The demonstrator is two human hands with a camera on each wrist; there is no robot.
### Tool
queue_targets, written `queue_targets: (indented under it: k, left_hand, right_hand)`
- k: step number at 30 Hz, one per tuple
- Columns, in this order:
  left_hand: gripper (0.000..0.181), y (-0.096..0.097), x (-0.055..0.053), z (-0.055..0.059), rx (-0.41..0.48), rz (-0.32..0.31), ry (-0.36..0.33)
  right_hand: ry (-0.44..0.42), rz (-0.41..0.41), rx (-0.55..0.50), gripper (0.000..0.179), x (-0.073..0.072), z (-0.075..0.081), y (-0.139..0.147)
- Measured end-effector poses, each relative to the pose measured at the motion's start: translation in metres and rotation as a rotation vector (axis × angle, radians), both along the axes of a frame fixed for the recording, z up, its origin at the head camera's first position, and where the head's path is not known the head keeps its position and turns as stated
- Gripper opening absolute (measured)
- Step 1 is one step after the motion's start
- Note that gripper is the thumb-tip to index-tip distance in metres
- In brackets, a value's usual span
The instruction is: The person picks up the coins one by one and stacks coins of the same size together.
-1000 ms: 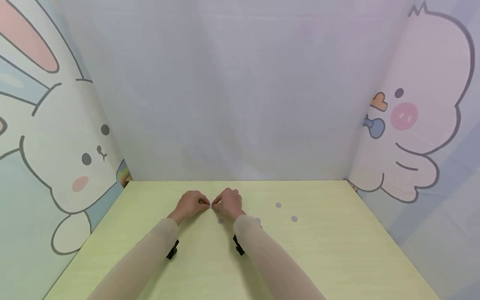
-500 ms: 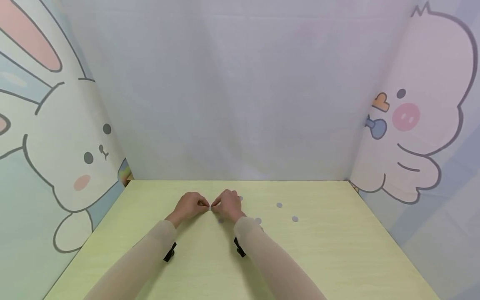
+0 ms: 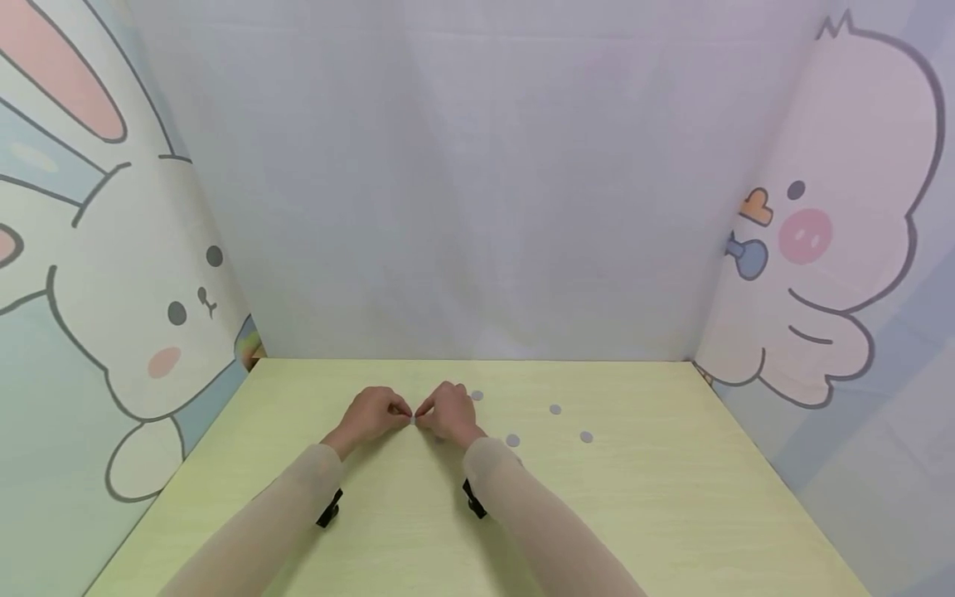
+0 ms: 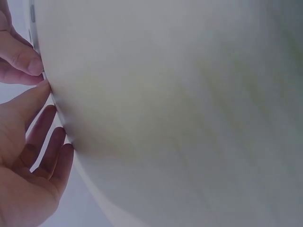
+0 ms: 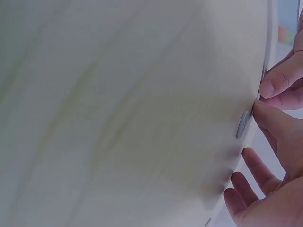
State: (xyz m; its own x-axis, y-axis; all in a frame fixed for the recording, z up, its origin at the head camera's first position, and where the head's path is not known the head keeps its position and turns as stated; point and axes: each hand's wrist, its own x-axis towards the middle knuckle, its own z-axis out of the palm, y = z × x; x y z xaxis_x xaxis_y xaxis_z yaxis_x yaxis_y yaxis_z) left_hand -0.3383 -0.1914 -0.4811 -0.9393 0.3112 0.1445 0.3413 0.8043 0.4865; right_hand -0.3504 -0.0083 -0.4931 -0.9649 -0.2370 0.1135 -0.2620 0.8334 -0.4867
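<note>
disc: we find one small grey disc [image 3: 413, 420] between the fingertips of both hands, low over the table and left of its middle; whether it touches the surface we cannot tell.
left hand: we see the left hand [image 3: 373, 412] pinching the disc from its left side, thumb and forefinger drawn narrow; in the left wrist view its other fingers spread with their tips down at the tabletop.
right hand: we see the right hand [image 3: 450, 410] pinching the same disc from the right, its grip just as narrow, the fingertips of the two hands almost meeting.
loose discs: we make out a far disc [image 3: 477, 395] just beside the right hand's knuckles, a near disc [image 3: 513, 440] by the right cuff, and a pair further right, the upper disc [image 3: 555, 410] and the lower disc [image 3: 586, 437], lying apart from each other.
table: we have a pale yellow-green table [image 3: 671, 514] under both forearms.
sleeves: we note a cream left sleeve [image 3: 257, 531] and a cream right sleeve [image 3: 552, 531], with a black strap piece [image 3: 329, 508] below the left wrist.
backdrop: we face a pale curtain [image 3: 462, 182], a cartoon rabbit [image 3: 134, 332] at left and a pink cartoon figure [image 3: 850, 166] at right.
</note>
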Motion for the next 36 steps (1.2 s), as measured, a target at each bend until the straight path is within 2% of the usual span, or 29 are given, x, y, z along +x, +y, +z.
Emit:
queue_targets:
  k: [9, 16, 24, 36]
  left_hand:
    - [0.004, -0.006, 0.004, -0.001, 0.004, -0.012, 0.010]
    - [0.006, -0.012, 0.009, -0.002, 0.000, -0.033, 0.023]
    - [0.005, -0.014, 0.017, 0.000, 0.008, -0.029, 0.004]
    - [0.005, -0.021, 0.027, -0.002, -0.018, -0.028, 0.032]
  right_hand:
    - [-0.005, 0.010, 0.003, 0.004, 0.003, -0.002, -0.004]
    - [-0.005, 0.023, -0.013, 0.006, 0.012, 0.002, -0.007]
    - [-0.008, 0.035, -0.012, 0.006, 0.021, 0.007, -0.010]
    - [-0.020, 0.036, -0.045, 0.009, 0.026, 0.001, -0.016]
